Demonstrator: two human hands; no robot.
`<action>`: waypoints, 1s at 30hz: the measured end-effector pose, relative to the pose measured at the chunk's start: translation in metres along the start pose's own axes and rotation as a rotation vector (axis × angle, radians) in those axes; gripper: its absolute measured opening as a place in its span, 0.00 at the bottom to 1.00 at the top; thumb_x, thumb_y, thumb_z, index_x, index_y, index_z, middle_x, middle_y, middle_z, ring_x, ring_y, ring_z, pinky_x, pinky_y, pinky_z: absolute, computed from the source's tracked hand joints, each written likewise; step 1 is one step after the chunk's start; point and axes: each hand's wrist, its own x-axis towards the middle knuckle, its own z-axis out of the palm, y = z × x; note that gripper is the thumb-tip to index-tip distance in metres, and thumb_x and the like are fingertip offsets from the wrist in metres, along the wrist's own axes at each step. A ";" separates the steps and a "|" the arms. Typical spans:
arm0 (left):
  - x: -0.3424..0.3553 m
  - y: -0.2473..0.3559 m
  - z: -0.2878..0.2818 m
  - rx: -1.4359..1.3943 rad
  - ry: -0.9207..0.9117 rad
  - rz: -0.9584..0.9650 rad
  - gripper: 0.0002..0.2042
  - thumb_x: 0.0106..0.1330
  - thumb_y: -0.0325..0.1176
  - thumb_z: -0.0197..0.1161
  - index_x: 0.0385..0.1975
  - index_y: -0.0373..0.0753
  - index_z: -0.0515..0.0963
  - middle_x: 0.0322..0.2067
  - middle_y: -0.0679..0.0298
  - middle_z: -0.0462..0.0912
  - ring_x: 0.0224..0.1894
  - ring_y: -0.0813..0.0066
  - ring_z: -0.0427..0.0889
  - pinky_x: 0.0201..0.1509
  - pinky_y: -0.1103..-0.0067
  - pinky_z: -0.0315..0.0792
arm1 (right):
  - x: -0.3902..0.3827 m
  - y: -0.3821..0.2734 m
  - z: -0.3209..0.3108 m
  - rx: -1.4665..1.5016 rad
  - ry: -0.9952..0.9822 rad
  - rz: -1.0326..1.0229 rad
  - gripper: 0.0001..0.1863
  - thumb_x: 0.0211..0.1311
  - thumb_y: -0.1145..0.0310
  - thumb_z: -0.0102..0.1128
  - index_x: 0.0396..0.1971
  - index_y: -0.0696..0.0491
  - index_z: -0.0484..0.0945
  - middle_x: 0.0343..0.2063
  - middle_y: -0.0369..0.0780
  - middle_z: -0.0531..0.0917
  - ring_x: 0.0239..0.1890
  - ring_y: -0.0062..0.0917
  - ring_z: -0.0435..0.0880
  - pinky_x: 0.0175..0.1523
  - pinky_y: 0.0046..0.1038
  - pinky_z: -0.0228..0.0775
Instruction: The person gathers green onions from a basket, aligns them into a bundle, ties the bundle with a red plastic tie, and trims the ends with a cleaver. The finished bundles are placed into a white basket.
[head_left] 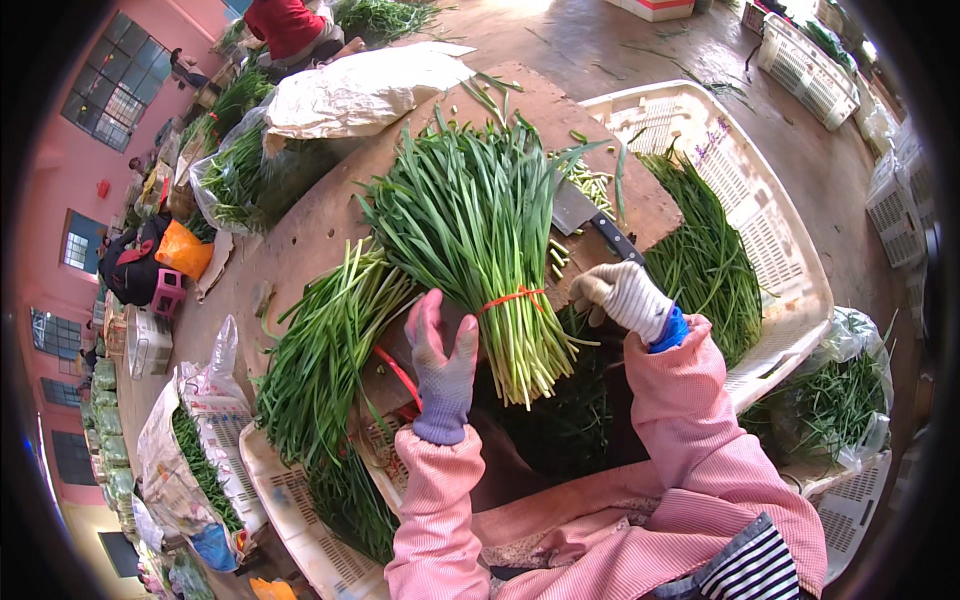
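Observation:
A large bunch of garlic chives [480,220] lies on a wooden board [330,205], its pale stem ends toward me. A red tie [513,297] circles the stems. My left hand [440,365], in a purple-grey glove, is just left of the stems, fingers spread and holding nothing. To their right is my right hand [622,297] in a white glove, its fingers curled in; whatever they might hold is hidden. Beyond it, a knife [590,222] with a dark handle rests on the board beside cut stem pieces [588,182]. Loose chives [335,345] lie left of the bunch.
White plastic baskets stand at right [775,215] and lower left [290,500], both with chives. A red strip [398,378] hangs by my left hand. A white sack [370,90] lies at the board's far edge. Another person in red [290,30] sits at the far left.

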 end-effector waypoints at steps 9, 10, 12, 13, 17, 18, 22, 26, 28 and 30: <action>0.005 -0.008 0.006 -0.597 -0.259 -0.399 0.25 0.68 0.42 0.68 0.58 0.34 0.73 0.51 0.68 0.78 0.52 0.80 0.75 0.60 0.80 0.66 | 0.026 -0.004 0.047 -0.186 0.045 -0.370 0.30 0.64 0.44 0.61 0.28 0.62 0.80 0.17 0.47 0.76 0.23 0.31 0.75 0.33 0.36 0.68; 0.009 -0.007 0.002 -0.560 -0.302 -0.421 0.25 0.70 0.47 0.65 0.56 0.33 0.75 0.51 0.66 0.79 0.53 0.78 0.75 0.61 0.78 0.66 | 0.021 -0.006 0.046 -0.149 0.047 -0.378 0.29 0.64 0.45 0.62 0.29 0.62 0.81 0.17 0.44 0.77 0.23 0.27 0.74 0.33 0.34 0.69; 0.007 -0.002 -0.002 -0.456 -0.416 -0.499 0.26 0.70 0.52 0.62 0.53 0.32 0.77 0.49 0.64 0.80 0.52 0.76 0.75 0.61 0.77 0.65 | 0.005 -0.008 0.032 0.002 -0.088 -0.173 0.26 0.63 0.48 0.63 0.30 0.62 0.82 0.18 0.37 0.79 0.22 0.18 0.76 0.31 0.29 0.69; 0.006 0.001 -0.003 -0.335 -0.472 -0.374 0.27 0.70 0.53 0.61 0.51 0.31 0.78 0.48 0.63 0.81 0.52 0.76 0.75 0.61 0.76 0.65 | 0.004 -0.010 0.035 -0.031 -0.071 -0.194 0.27 0.64 0.48 0.63 0.30 0.63 0.82 0.18 0.37 0.79 0.21 0.18 0.75 0.30 0.29 0.69; -0.009 0.014 0.011 -0.466 -0.291 -0.312 0.25 0.67 0.53 0.65 0.49 0.35 0.78 0.40 0.69 0.81 0.44 0.80 0.77 0.53 0.79 0.70 | -0.009 -0.016 0.041 -0.206 -0.090 -0.239 0.25 0.66 0.50 0.61 0.37 0.61 0.82 0.19 0.40 0.76 0.23 0.18 0.75 0.31 0.32 0.69; -0.013 0.015 0.013 -0.493 -0.278 -0.315 0.25 0.67 0.52 0.66 0.49 0.35 0.77 0.40 0.68 0.82 0.43 0.79 0.79 0.52 0.79 0.71 | -0.014 -0.016 0.042 -0.049 -0.166 -0.248 0.25 0.66 0.49 0.61 0.41 0.61 0.81 0.19 0.40 0.75 0.23 0.18 0.74 0.31 0.33 0.69; -0.027 0.014 0.008 -1.033 -0.402 -0.820 0.21 0.65 0.43 0.69 0.52 0.36 0.76 0.43 0.60 0.83 0.40 0.72 0.86 0.41 0.72 0.84 | -0.024 -0.012 0.027 -0.033 -0.174 -0.054 0.26 0.70 0.48 0.53 0.47 0.58 0.81 0.24 0.35 0.82 0.20 0.17 0.77 0.26 0.23 0.71; -0.044 0.018 0.020 -0.671 -0.427 -0.473 0.24 0.59 0.36 0.76 0.52 0.35 0.77 0.44 0.64 0.84 0.44 0.76 0.82 0.55 0.78 0.74 | -0.016 -0.012 0.025 -0.039 -0.243 -0.214 0.31 0.64 0.39 0.56 0.37 0.57 0.83 0.24 0.35 0.83 0.21 0.19 0.78 0.29 0.25 0.71; -0.055 0.027 0.028 -0.582 -0.432 -0.373 0.27 0.57 0.30 0.76 0.55 0.32 0.74 0.47 0.62 0.84 0.47 0.73 0.82 0.56 0.75 0.74 | -0.013 -0.020 0.026 -0.135 -0.126 -0.172 0.23 0.60 0.49 0.63 0.39 0.56 0.85 0.25 0.35 0.84 0.26 0.16 0.78 0.33 0.25 0.72; -0.058 0.036 0.029 -0.627 -0.422 -0.408 0.27 0.57 0.31 0.77 0.57 0.36 0.74 0.49 0.62 0.83 0.49 0.74 0.81 0.57 0.77 0.73 | -0.023 -0.030 0.028 0.038 -0.062 -0.091 0.20 0.58 0.55 0.66 0.41 0.56 0.85 0.27 0.35 0.85 0.28 0.16 0.79 0.36 0.24 0.73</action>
